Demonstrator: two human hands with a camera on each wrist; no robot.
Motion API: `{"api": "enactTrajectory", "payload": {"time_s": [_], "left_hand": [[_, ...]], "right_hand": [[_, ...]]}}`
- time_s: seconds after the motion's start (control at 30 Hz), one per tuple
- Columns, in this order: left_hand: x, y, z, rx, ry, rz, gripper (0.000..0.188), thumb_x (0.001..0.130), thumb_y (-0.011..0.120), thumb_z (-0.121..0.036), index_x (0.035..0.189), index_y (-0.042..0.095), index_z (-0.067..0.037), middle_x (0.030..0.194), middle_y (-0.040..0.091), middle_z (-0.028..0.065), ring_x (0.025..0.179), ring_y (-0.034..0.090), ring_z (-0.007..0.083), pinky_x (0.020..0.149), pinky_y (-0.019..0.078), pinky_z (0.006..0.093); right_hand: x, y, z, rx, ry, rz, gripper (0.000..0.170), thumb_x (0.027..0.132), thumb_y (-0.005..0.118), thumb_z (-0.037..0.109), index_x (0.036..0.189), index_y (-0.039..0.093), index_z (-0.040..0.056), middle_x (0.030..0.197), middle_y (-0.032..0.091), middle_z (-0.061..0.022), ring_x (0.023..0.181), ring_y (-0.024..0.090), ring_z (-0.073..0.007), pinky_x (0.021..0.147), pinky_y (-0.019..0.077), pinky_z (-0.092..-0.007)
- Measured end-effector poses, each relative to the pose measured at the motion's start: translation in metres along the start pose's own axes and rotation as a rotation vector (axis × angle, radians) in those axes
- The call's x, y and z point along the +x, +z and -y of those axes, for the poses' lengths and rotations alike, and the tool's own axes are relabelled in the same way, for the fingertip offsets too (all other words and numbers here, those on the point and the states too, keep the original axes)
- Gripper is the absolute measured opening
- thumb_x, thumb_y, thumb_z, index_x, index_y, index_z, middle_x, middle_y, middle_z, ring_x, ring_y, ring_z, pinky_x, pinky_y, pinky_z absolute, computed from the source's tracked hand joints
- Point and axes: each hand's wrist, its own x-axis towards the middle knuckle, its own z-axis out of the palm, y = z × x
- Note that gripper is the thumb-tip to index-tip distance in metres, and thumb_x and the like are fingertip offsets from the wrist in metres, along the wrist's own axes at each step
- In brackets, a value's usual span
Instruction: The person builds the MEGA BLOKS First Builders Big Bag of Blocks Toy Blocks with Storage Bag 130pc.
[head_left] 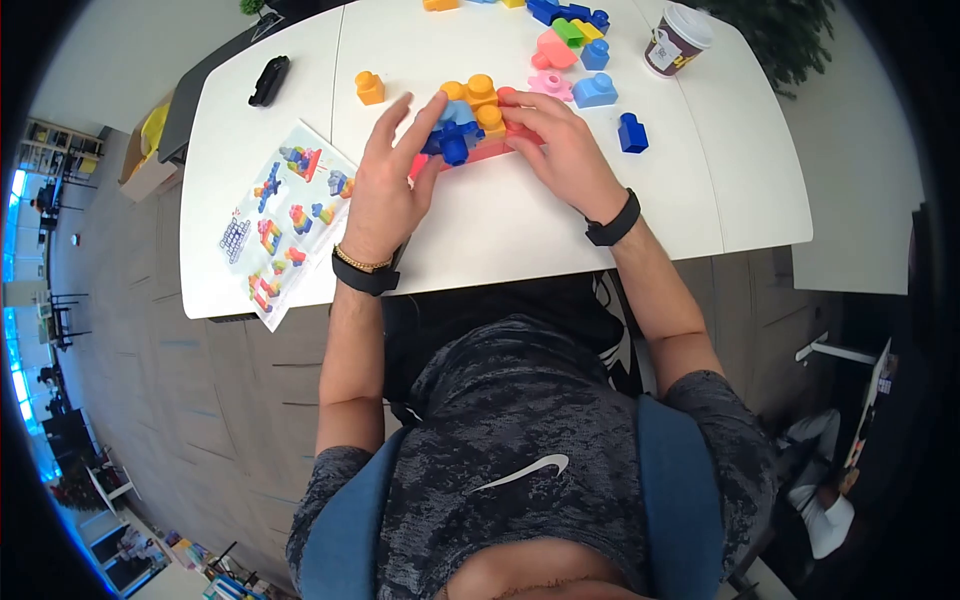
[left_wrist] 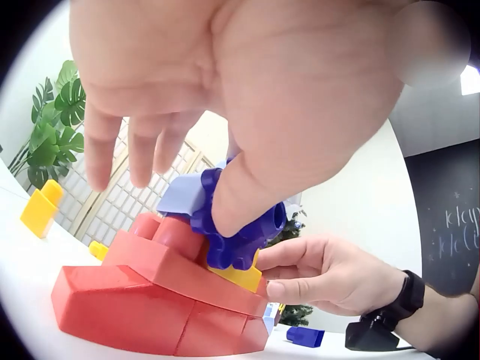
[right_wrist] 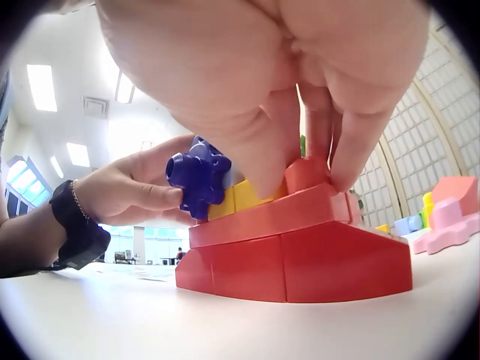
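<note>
A red boat-shaped base [head_left: 480,152] [left_wrist: 127,307] rests on the table, with a red layer, yellow-orange blocks [head_left: 480,88] and a light blue block [left_wrist: 182,195] on top. On its left end is a dark blue gear-like block [head_left: 456,146] [right_wrist: 199,180], pinched by the left hand [head_left: 392,185] between its thumb and a finger; the other fingers are spread. At the opposite end, the right hand [head_left: 570,150] grips the red blocks, its thumb on the near side and fingers behind a red stud [right_wrist: 306,174].
An instruction sheet [head_left: 290,220] lies at left, a black case [head_left: 269,81] above it. An orange block [head_left: 369,88] stands behind the left hand. Loose blocks, including pink [head_left: 551,85] and dark blue [head_left: 632,133] ones, lie at right near a paper cup [head_left: 678,42].
</note>
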Motion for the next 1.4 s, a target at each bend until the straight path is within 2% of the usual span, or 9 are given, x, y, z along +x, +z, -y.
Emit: {"api": "enactTrajectory", "payload": {"time_s": [0.17, 0.2, 0.23, 0.33, 0.5, 0.7, 1.03, 1.2, 1.4], "left_hand": [[-0.017, -0.003, -0.003, 0.108, 0.067, -0.257, 0.074, 0.089, 0.073, 0.002, 0.158, 0.045, -0.003, 0.154, 0.051, 0.0252, 0.139, 0.055, 0.0400, 0.108, 0.0514, 0.0427], [-0.020, 0.001, -0.008, -0.026, 0.035, -0.415, 0.051, 0.087, 0.075, -0.001, 0.137, 0.064, 0.000, 0.131, 0.067, 0.0222, 0.112, 0.070, 0.0342, 0.084, 0.0579, 0.0370], [-0.026, -0.001, -0.006, -0.025, 0.025, -0.423, 0.051, 0.087, 0.075, -0.001, 0.137, 0.064, 0.000, 0.131, 0.067, 0.0222, 0.112, 0.070, 0.0342, 0.084, 0.0579, 0.0370], [-0.036, -0.004, -0.009, -0.319, -0.014, -0.314, 0.010, 0.091, 0.075, -0.001, 0.084, 0.069, 0.001, 0.079, 0.073, 0.0064, 0.074, 0.066, 0.0141, 0.071, 0.0491, 0.0266], [-0.041, 0.008, -0.010, -0.468, -0.149, -0.075, 0.011, 0.092, 0.077, -0.004, 0.084, 0.071, 0.000, 0.078, 0.071, 0.0045, 0.076, 0.066, 0.0115, 0.072, 0.0499, 0.0268], [-0.050, 0.018, -0.015, -0.885, -0.367, -0.035, 0.016, 0.096, 0.077, -0.011, 0.086, 0.071, 0.000, 0.077, 0.071, 0.0019, 0.073, 0.064, 0.0075, 0.072, 0.0531, 0.0248], [-0.046, 0.004, -0.016, -1.066, -0.415, 0.075, 0.017, 0.101, 0.073, -0.013, 0.091, 0.069, 0.000, 0.083, 0.070, 0.0015, 0.078, 0.065, 0.0069, 0.075, 0.0535, 0.0232], [-0.045, 0.003, -0.020, -1.040, -0.418, 0.092, 0.014, 0.104, 0.069, -0.012, 0.095, 0.068, -0.002, 0.085, 0.070, 0.0026, 0.080, 0.067, 0.0089, 0.076, 0.0556, 0.0259], [-0.048, 0.009, -0.022, -1.037, -0.421, 0.250, 0.014, 0.104, 0.069, -0.014, 0.099, 0.068, -0.001, 0.091, 0.070, 0.0019, 0.083, 0.066, 0.0072, 0.079, 0.0556, 0.0249]], "right_hand": [[0.012, -0.017, -0.009, -0.128, -0.004, -0.170, 0.044, 0.089, 0.081, 0.016, 0.128, 0.069, 0.0011, 0.129, 0.066, -0.0179, 0.117, 0.065, -0.0366, 0.102, 0.0531, -0.0410], [0.015, -0.025, -0.014, -0.120, -0.009, -0.154, 0.044, 0.089, 0.081, 0.016, 0.128, 0.069, 0.0011, 0.129, 0.066, -0.0179, 0.117, 0.065, -0.0366, 0.102, 0.0531, -0.0410], [0.019, -0.036, -0.022, -0.233, 0.097, -0.200, 0.047, 0.089, 0.081, 0.022, 0.129, 0.068, 0.0019, 0.127, 0.067, -0.0188, 0.115, 0.065, -0.0364, 0.099, 0.0543, -0.0420], [0.022, -0.057, -0.049, -0.494, 0.228, -0.150, 0.051, 0.090, 0.081, 0.031, 0.131, 0.068, 0.0033, 0.123, 0.067, -0.0198, 0.110, 0.067, -0.0364, 0.093, 0.0562, -0.0437], [0.025, -0.060, -0.070, -0.625, 0.456, 0.143, 0.050, 0.092, 0.079, 0.031, 0.133, 0.068, 0.0057, 0.118, 0.070, -0.0185, 0.102, 0.071, -0.0344, 0.089, 0.0571, -0.0413], [0.028, -0.072, -0.090, -0.461, 0.378, 0.294, 0.047, 0.086, 0.083, 0.026, 0.126, 0.069, 0.0043, 0.108, 0.073, -0.0192, 0.101, 0.071, -0.0363, 0.089, 0.0569, -0.0435], [0.078, -0.078, -0.128, -0.453, 0.369, 0.057, 0.045, 0.087, 0.083, 0.031, 0.121, 0.073, 0.0026, 0.112, 0.076, -0.0202, 0.103, 0.074, -0.0336, 0.092, 0.0573, -0.0430], [0.094, -0.041, -0.116, -0.633, 0.114, 0.084, 0.054, 0.087, 0.080, 0.039, 0.130, 0.071, 0.0067, 0.119, 0.070, -0.0190, 0.103, 0.072, -0.0355, 0.090, 0.0576, -0.0434], [0.110, -0.019, -0.114, -0.731, 0.264, 0.350, 0.054, 0.085, 0.081, 0.034, 0.133, 0.070, 0.0099, 0.116, 0.074, -0.0179, 0.100, 0.073, -0.0347, 0.090, 0.0584, -0.0436]]}}
